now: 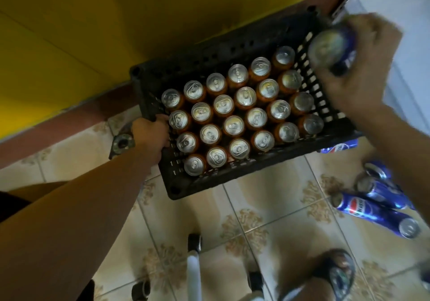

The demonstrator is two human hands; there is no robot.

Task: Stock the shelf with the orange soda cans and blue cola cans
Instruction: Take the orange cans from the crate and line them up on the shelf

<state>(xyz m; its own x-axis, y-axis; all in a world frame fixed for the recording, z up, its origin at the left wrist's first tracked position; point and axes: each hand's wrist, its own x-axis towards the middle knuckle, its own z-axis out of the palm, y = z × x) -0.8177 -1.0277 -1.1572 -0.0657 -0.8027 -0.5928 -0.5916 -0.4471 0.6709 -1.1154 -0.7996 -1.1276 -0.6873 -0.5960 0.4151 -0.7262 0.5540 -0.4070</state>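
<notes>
We look down on a floor (267,210) of pale tiles with tan flower patterns. A yellow wall (93,33) fills the top left, with a reddish-brown skirting (69,126) along its foot. A black slotted plastic crate (244,168) stands on the tiles just beside the skirting. Left of it lies a small round grey object (122,143); we cannot tell what it is. Near the bottom edge a white tube (194,275) meets a black wheel (195,242). At bottom right we see a dark patterned sandal (337,275).
</notes>
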